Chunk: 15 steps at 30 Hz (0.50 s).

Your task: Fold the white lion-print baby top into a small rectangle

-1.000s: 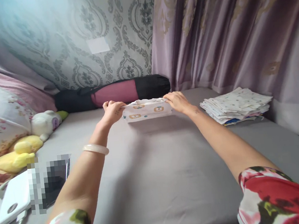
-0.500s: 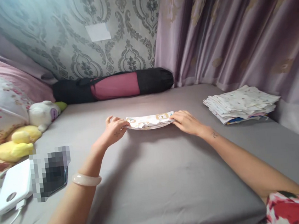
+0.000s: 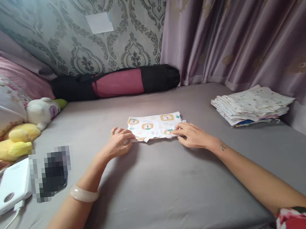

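Note:
A white folded cloth (image 3: 156,125) printed with orange lion faces and green leaves lies on the grey bed sheet (image 3: 160,186), in front of me. Its near edge looks a little uneven. My left hand (image 3: 120,142) pinches the near left corner between thumb and fingers. At the near right corner, my right hand (image 3: 192,135) grips the cloth, its fingertips over the top and the thumb by the near edge. A small white tag sticks out at the right side, just above the right hand.
A stack of folded white cloths (image 3: 253,105) sits at the right. A long black and red bag (image 3: 117,83) lies along the wall. Plush toys (image 3: 16,141), a white power bank (image 3: 11,187) with a cable and a blurred dark phone-like object (image 3: 54,176) are on the left.
The cloth was held up, sagging slightly between both hands; now it lies flat on the sheet with its printed top showing. Both hands have come down with it.

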Each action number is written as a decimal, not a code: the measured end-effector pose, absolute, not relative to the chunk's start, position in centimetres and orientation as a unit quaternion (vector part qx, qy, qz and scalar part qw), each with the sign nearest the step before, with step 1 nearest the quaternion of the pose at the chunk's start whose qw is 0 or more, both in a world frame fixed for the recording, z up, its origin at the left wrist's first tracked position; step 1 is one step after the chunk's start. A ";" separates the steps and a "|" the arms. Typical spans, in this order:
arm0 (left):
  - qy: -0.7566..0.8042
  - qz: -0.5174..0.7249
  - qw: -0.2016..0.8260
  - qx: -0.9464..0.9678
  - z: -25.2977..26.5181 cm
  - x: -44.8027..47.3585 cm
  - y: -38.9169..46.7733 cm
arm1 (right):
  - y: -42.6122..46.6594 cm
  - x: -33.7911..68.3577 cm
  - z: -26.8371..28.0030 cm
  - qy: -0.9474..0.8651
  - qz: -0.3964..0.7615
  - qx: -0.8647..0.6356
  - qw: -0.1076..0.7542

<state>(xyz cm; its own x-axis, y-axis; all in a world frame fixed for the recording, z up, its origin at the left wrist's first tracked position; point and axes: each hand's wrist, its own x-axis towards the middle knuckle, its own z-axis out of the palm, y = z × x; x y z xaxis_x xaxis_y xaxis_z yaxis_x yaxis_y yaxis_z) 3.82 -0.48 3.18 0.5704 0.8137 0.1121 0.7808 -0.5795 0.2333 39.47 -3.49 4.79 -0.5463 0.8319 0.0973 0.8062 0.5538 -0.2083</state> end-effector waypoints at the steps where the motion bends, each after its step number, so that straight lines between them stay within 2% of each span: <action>1: 0.461 0.101 0.077 0.878 3.5 4.3 -0.4 | -3.2 39.1 4.9 -0.869 0.076 -0.478 0.099; 9: 0.548 0.156 0.043 0.821 3.8 12.2 2.0 | 1.4 33.0 4.3 -0.823 0.059 -0.551 0.127; 15: 0.562 0.105 0.041 0.819 1.4 16.0 3.3 | 2.5 30.3 2.3 -0.804 0.101 -0.583 0.064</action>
